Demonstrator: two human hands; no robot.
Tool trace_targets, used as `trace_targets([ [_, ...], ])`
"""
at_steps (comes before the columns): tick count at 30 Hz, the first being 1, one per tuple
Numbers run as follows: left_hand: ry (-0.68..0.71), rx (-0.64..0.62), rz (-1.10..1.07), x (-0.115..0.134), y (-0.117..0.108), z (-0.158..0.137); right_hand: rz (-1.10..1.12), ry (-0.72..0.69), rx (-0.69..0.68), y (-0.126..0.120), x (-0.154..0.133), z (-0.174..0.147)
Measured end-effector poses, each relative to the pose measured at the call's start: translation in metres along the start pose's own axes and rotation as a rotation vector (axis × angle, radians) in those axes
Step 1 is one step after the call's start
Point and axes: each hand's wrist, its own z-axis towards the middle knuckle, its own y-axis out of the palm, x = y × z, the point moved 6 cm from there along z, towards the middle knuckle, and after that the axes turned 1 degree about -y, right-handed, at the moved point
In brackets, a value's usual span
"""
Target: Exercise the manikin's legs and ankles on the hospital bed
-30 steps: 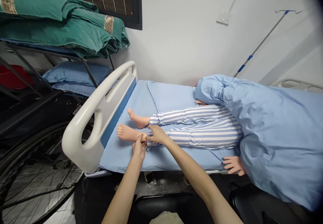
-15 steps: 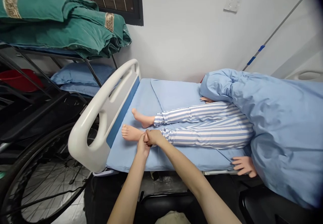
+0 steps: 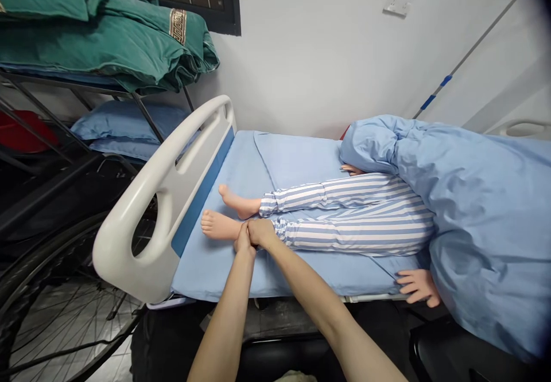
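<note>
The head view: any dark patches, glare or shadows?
In the head view, the upper right corner fades to black, and the wall looks bright without harsh glare; also in the head view, a soft shadow lies on the bed by the near foot.

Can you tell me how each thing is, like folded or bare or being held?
Left hand: closed on the near foot at the ankle
Right hand: closed there too, beside it
Near foot: bare, held
Far foot: bare, not held
Striped pants: uncovered along the legs
Blue quilt: bunched up
Green bedding: folded, piled up
Pillows: stacked
Bed's end board: standing up
</note>
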Motion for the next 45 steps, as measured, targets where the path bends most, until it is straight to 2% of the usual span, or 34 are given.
trace_targets([
  [4, -0.052, 0.131, -0.024, -0.005, -0.004, -0.007, -0.011, -0.025, -0.042, 0.004, 0.003, 0.008],
  [8, -0.062, 0.102, -0.017, -0.009, -0.005, -0.006, -0.016, -0.050, -0.061, 0.004, 0.003, 0.008],
  [12, -0.012, 0.065, 0.000, -0.010, -0.010, -0.005, -0.056, -0.086, 0.031, 0.001, 0.000, 0.001],
  [18, 0.048, 0.112, 0.035, -0.019, -0.024, -0.001, -0.111, -0.070, 0.194, 0.010, -0.011, -0.017],
  [21, 0.077, 0.160, 0.066, -0.019, -0.026, 0.009, -0.103, -0.060, 0.217, 0.012, -0.015, -0.023],
  [27, 0.033, 0.121, 0.090, -0.016, -0.014, 0.021, -0.050, -0.084, 0.066, 0.004, -0.006, -0.011],
  [31, 0.042, 0.103, 0.096, -0.020, -0.014, 0.014, 0.001, -0.177, -0.118, 0.001, 0.003, 0.009],
  [33, 0.065, 0.071, 0.028, -0.024, -0.016, 0.009, 0.030, -0.242, -0.192, 0.001, 0.006, 0.015],
  [37, 0.117, -0.069, -0.127, -0.026, -0.015, 0.003, 0.104, -0.308, -0.197, 0.000, 0.009, 0.021],
  [42, 0.079, -0.166, -0.106, -0.023, -0.017, 0.005, 0.174, -0.283, -0.240, 0.000, 0.009, 0.020],
  [45, 0.066, -0.224, -0.109, -0.022, -0.019, 0.006, 0.163, -0.269, -0.220, -0.004, 0.010, 0.019],
])
